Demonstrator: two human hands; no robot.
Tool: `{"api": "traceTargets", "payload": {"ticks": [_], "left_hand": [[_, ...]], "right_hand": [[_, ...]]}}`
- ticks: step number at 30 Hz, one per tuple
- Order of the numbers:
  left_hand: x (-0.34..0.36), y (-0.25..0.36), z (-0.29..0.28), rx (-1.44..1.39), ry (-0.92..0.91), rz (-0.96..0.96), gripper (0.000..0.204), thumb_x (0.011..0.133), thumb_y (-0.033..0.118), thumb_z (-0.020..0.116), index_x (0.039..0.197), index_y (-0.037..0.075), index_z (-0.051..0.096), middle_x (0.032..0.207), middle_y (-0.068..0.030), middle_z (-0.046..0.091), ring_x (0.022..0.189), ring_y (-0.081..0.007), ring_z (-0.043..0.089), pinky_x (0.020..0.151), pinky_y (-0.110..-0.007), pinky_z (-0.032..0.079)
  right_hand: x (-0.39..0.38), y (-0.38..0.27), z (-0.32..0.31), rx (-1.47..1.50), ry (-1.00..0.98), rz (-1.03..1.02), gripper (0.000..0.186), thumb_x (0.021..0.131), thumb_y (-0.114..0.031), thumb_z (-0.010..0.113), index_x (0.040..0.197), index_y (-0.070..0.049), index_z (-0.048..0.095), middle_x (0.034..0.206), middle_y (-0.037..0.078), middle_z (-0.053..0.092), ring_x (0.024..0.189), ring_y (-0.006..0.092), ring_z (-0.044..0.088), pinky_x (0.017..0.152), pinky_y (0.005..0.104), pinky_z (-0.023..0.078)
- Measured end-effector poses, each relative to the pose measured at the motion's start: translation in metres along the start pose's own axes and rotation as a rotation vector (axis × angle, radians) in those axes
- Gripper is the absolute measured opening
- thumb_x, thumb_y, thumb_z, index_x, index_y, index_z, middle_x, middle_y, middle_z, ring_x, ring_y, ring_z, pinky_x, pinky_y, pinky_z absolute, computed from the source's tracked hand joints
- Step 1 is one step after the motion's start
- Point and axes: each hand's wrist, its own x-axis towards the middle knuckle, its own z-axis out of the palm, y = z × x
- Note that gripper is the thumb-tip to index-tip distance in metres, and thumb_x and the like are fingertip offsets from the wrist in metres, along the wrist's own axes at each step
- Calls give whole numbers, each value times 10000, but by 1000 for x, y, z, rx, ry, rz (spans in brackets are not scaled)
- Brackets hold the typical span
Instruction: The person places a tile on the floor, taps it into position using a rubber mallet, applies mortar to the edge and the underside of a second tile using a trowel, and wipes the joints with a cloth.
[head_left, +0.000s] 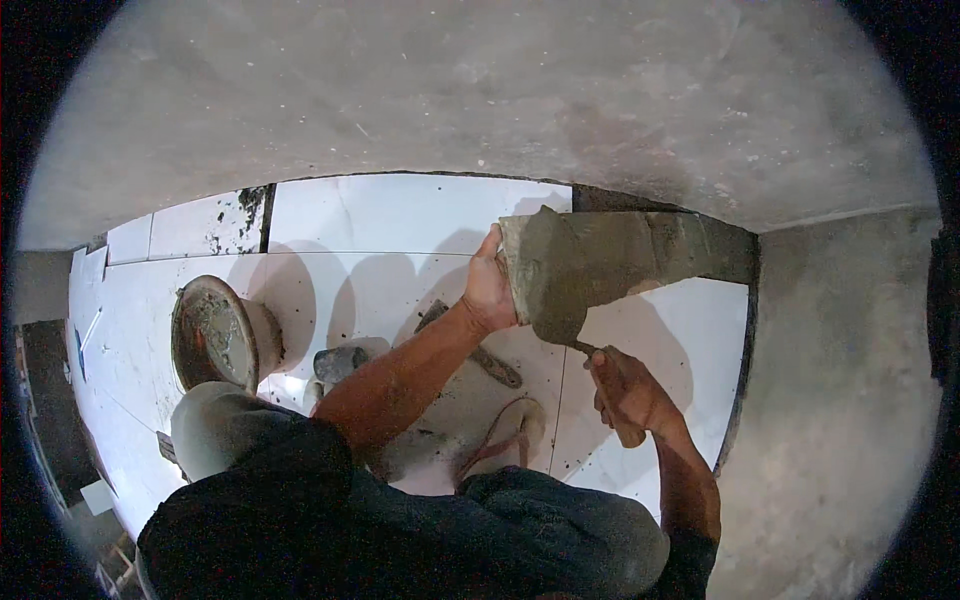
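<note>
My left hand [490,287] grips the left edge of a cut tile [625,250], raised off the floor near the far right corner. Wet grey mortar coats the tile's upward face. In my right hand [630,390] is a trowel [562,312], held by its wooden handle. Its blade is caked in mortar and lies against the tile's near left part, so where blade and coating meet is hard to tell. A dark untiled strip [725,248] shows beyond the tile's right end, along the wall.
A mortar bucket [245,318] stands at left on white floor tiles [370,225]. Near my left forearm lie a black-headed mallet [342,362] and a long-handled tool [495,370], partly hidden. My sandalled foot [530,425] is close by. Grey walls [480,90] border the far and right sides.
</note>
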Motion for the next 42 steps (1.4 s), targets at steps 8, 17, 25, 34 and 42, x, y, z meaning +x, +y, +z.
{"api": "traceTargets", "payload": {"ticks": [8,17,25,34,42], "left_hand": [[-2,5,-13,5,71,-3,663,925,565,227,1344,81,401,1360,-154,423,1234,-348,414,1038,-518,289],[-2,5,-4,-123,-21,-76,652,925,544,259,1331,56,411,1367,-175,407,1258,-358,376,1055,-512,265],[-3,12,-13,-182,-20,-86,610,935,507,286,1311,49,434,1348,-180,427,1243,-353,398,1057,-513,258],[-2,11,-10,-124,-51,-49,532,958,414,268,1305,47,436,1333,-164,452,1222,-334,429,1051,-496,277],[-4,7,9,-144,68,-37,677,919,551,266,1337,33,391,1364,-185,409,1250,-357,396,1054,-518,261]], "right_hand": [[-35,6,-24,-32,-139,60,496,919,-532,405,991,-58,533,599,63,522,472,143,517,445,308,443],[29,-23,-62,54,-49,-26,545,928,-537,377,966,-26,564,549,61,508,456,144,519,409,296,423],[16,-33,-50,-172,-182,-35,570,931,-552,347,971,-22,554,553,72,519,446,149,526,428,295,416],[-25,1,-34,-209,-78,84,573,915,-575,367,912,-23,522,553,57,501,450,131,485,421,293,396],[-48,22,-31,-114,96,-11,482,911,-507,455,932,-33,544,562,38,507,449,104,476,417,265,394]]}}
